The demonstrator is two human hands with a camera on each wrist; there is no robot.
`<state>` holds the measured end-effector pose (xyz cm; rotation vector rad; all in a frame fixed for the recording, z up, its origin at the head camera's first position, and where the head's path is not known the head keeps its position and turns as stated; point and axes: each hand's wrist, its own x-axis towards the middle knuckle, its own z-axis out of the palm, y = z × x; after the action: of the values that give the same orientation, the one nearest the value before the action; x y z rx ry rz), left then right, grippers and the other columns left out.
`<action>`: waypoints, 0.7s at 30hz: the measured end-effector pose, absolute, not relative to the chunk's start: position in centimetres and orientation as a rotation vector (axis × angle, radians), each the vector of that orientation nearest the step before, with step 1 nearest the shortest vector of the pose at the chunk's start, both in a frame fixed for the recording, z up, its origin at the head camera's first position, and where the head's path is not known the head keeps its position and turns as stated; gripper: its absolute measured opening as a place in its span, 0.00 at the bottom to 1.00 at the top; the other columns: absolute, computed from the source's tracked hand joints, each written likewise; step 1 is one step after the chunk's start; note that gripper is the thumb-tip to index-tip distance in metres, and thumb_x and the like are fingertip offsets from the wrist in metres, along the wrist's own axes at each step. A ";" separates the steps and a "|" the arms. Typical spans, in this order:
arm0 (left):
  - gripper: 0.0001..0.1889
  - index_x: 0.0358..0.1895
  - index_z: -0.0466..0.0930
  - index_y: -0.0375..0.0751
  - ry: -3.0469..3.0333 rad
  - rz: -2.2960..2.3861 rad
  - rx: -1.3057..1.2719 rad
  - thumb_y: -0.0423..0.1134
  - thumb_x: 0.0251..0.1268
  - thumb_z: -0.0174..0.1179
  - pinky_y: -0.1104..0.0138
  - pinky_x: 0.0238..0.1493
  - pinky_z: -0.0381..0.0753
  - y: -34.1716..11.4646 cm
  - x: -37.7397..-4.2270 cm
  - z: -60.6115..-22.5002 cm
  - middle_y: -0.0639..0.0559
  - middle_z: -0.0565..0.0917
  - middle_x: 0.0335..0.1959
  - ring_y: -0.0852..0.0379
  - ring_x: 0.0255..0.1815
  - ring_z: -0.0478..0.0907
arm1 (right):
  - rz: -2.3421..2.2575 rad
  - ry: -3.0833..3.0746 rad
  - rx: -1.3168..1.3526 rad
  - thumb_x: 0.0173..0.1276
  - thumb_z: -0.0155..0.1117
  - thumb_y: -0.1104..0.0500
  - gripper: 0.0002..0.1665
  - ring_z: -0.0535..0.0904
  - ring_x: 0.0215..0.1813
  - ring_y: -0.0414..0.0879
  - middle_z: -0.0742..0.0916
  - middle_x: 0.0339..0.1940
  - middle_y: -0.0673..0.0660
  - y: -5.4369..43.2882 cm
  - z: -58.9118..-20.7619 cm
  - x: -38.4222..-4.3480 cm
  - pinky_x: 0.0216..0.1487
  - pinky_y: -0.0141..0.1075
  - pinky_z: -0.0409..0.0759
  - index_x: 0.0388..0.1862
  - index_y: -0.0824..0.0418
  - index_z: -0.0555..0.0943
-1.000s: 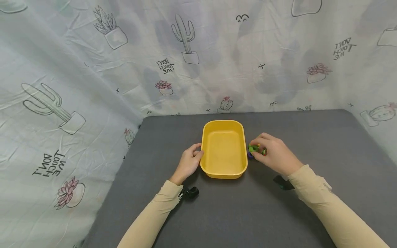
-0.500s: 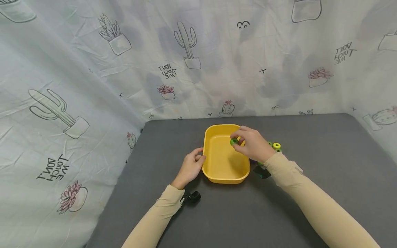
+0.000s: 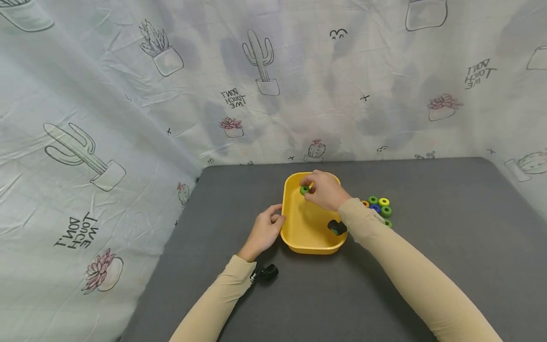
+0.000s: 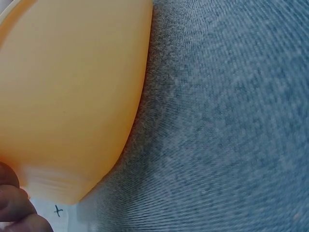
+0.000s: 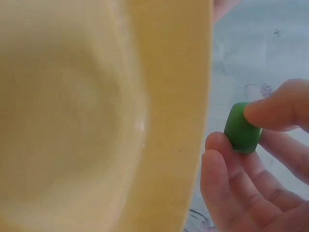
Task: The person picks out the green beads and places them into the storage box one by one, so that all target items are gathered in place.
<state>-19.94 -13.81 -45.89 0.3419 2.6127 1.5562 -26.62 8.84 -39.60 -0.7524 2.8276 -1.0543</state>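
Note:
A yellow plastic tray (image 3: 314,232) with rounded corners stands on the dark table. My left hand (image 3: 263,232) holds its left side, with curled fingers (image 4: 15,203) against the outer wall in the left wrist view. My right hand (image 3: 324,191) pinches a green ring-shaped bead (image 5: 243,128) between thumb and fingertips, over the far part of the tray in the head view. Right of the tray lies a loose group of similar beads, among them a yellow bead (image 3: 384,202), a blue bead (image 3: 375,208) and several green ones, partly hidden by my right sleeve.
A grey-black cloth surface (image 3: 325,289) covers the table. A pale curtain (image 3: 299,85) printed with cacti hangs behind it and along the left. Black wrist cameras, one a dark camera (image 3: 268,272) by the left wrist, jut from both sleeves.
My right hand has gone from the beads right of the tray leftward over the tray, carrying a green bead. The bead group has come into view. My left hand stays at the tray's left side.

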 end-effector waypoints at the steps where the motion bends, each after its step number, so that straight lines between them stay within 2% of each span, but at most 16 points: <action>1: 0.24 0.75 0.70 0.33 2.611 1.557 0.345 0.37 0.82 0.51 0.71 0.18 0.61 -13.8 -20.0 -45.9 0.54 0.73 0.18 0.61 0.13 0.60 | -1.045 2.826 -0.747 0.70 0.71 0.64 0.18 0.85 0.45 0.52 0.86 0.50 0.60 8.5 -39.7 -26.9 0.53 0.47 0.84 0.58 0.65 0.86; 5: 0.24 0.75 0.69 0.33 2.605 1.551 0.358 0.37 0.83 0.51 0.70 0.17 0.61 -13.9 -20.0 -45.9 0.54 0.72 0.17 0.61 0.12 0.60 | -1.019 2.823 -0.730 0.70 0.71 0.65 0.18 0.85 0.47 0.54 0.86 0.51 0.62 7.5 -40.7 -28.2 0.56 0.47 0.83 0.58 0.66 0.86; 12: 0.23 0.74 0.71 0.33 2.621 1.553 0.380 0.36 0.82 0.51 0.70 0.17 0.60 -14.0 -19.9 -45.9 0.54 0.71 0.16 0.61 0.12 0.59 | -0.952 2.810 -0.652 0.72 0.69 0.64 0.17 0.83 0.58 0.58 0.88 0.54 0.64 6.0 -42.4 -29.7 0.62 0.49 0.80 0.58 0.66 0.86; 21: 0.23 0.74 0.70 0.31 2.625 1.548 0.377 0.36 0.82 0.52 0.70 0.18 0.60 -14.0 -20.0 -46.0 0.55 0.71 0.17 0.60 0.12 0.59 | -0.881 2.784 -0.590 0.70 0.72 0.63 0.17 0.84 0.54 0.57 0.88 0.53 0.64 5.3 -43.6 -30.4 0.60 0.48 0.82 0.57 0.66 0.86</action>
<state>-19.97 -14.00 -45.97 0.3766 2.6250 1.5478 -30.44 5.29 -43.63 -0.5903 2.7840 -0.8806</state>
